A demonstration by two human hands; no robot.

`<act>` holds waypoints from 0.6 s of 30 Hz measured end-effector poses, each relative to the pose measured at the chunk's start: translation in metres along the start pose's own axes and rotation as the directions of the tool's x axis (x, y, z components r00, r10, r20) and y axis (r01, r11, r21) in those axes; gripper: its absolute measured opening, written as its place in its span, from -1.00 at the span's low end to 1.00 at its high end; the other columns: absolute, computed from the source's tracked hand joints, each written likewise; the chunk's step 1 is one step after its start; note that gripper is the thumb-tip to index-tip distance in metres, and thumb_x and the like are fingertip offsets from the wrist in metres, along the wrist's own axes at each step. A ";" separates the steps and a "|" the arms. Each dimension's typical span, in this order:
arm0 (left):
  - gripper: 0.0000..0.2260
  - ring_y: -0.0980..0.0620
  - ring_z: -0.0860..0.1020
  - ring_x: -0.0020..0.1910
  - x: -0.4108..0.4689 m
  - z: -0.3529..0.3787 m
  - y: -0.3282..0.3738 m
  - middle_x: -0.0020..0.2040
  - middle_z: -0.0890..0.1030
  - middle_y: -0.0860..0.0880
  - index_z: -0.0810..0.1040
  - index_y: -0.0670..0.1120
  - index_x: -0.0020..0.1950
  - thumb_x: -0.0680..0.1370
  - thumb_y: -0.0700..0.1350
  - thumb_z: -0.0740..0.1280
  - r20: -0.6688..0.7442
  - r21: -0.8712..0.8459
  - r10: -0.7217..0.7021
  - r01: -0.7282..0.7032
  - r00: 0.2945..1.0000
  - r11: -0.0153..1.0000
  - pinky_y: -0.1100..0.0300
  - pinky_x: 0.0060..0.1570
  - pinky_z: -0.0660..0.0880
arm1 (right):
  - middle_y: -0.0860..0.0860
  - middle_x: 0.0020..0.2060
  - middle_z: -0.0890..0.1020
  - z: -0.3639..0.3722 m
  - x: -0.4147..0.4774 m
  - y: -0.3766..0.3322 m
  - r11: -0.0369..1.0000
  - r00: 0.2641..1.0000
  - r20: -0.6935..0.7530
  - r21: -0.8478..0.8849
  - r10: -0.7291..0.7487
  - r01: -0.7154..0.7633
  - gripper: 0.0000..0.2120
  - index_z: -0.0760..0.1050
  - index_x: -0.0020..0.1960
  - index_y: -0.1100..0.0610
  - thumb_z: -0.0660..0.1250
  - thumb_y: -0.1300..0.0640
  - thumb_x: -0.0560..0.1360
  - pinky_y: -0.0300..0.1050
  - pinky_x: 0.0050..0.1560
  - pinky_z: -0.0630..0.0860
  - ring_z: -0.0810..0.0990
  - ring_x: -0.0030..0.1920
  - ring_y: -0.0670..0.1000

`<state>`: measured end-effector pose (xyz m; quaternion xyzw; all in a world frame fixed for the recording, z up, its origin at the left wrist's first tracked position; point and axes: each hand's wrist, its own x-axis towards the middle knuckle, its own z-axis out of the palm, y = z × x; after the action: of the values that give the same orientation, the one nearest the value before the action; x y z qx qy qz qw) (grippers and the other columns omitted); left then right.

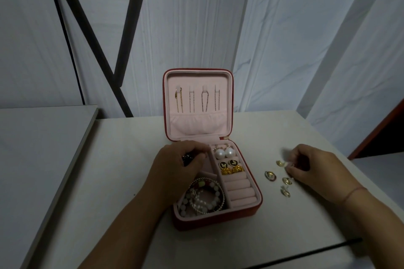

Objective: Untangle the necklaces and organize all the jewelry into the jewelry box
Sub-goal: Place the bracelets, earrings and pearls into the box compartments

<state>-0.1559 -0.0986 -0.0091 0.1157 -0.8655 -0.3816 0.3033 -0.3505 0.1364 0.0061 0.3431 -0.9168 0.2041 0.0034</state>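
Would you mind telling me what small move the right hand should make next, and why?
Probably lift the gold piece that the right hand seems to pinch and carry it left to the bare ring rolls at the front of the jewelry box. Three more gold pieces lie on the table beside the box, and those rolls are free.
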 end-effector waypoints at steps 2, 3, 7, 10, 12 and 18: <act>-0.76 0.48 0.47 0.00 0.000 0.000 -0.001 -0.09 0.51 0.38 0.56 0.16 0.05 0.53 -0.19 0.34 -0.001 0.004 -0.002 0.002 1.000 1.000 0.58 -0.02 0.37 | -0.07 -0.33 0.60 -0.001 0.000 0.001 1.000 1.000 0.007 0.029 0.000 0.000 -0.84 0.53 -0.26 0.01 0.52 0.13 0.37 -0.25 -0.25 0.40 0.54 -0.26 -0.11; -0.77 0.48 0.47 0.00 0.000 0.001 -0.001 -0.09 0.51 0.38 0.57 0.14 0.05 0.53 -0.19 0.34 -0.004 0.003 -0.005 0.005 1.000 1.000 0.58 -0.02 0.37 | -0.07 -0.34 0.61 -0.002 0.000 0.001 0.999 1.000 0.003 0.047 0.006 -0.006 -0.84 0.55 -0.27 0.02 0.53 0.11 0.36 -0.25 -0.24 0.40 0.54 -0.26 -0.10; -0.77 0.50 0.46 -0.01 0.000 0.001 -0.002 -0.09 0.51 0.37 0.55 0.16 0.05 0.53 -0.18 0.34 -0.009 0.003 -0.009 0.009 1.000 1.000 0.59 -0.03 0.37 | -0.10 -0.38 0.63 -0.002 -0.004 0.003 0.989 0.996 -0.074 0.138 0.059 -0.048 -0.85 0.58 -0.31 0.03 0.55 0.12 0.33 -0.33 -0.24 0.42 0.57 -0.30 -0.14; -0.77 0.50 0.46 -0.01 0.001 0.001 -0.002 -0.09 0.52 0.34 0.55 0.15 0.06 0.53 -0.18 0.34 -0.001 0.011 -0.009 0.009 1.000 1.000 0.59 -0.03 0.37 | -0.09 -0.46 0.63 -0.004 -0.008 0.001 0.967 0.984 -0.148 0.247 0.104 -0.065 -0.77 0.55 -0.38 0.00 0.54 0.23 0.33 -0.37 -0.24 0.44 0.59 -0.30 -0.13; -0.77 0.48 0.47 0.00 0.001 0.001 -0.002 -0.08 0.53 0.33 0.56 0.15 0.06 0.53 -0.18 0.34 -0.003 0.008 -0.011 0.011 1.000 1.000 0.58 -0.03 0.38 | -0.08 -0.45 0.64 -0.009 -0.013 -0.009 0.947 0.986 -0.150 0.321 0.073 -0.021 -0.76 0.56 -0.37 0.01 0.52 0.27 0.35 -0.28 -0.19 0.46 0.62 -0.32 -0.06; -0.78 0.49 0.47 -0.01 0.000 0.002 -0.001 -0.09 0.53 0.33 0.58 0.12 0.06 0.53 -0.18 0.34 -0.008 0.003 -0.026 0.026 1.000 1.000 0.57 -0.03 0.38 | -0.08 -0.39 0.58 -0.006 -0.039 -0.081 0.851 0.949 -0.176 0.421 -0.262 0.313 -0.86 0.61 -0.31 0.02 0.57 0.16 0.28 -0.43 -0.35 0.36 0.51 -0.37 -0.14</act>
<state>-0.1571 -0.0985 -0.0106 0.1288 -0.8634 -0.3834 0.3015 -0.2704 0.1083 0.0355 0.4560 -0.7826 0.4237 0.0073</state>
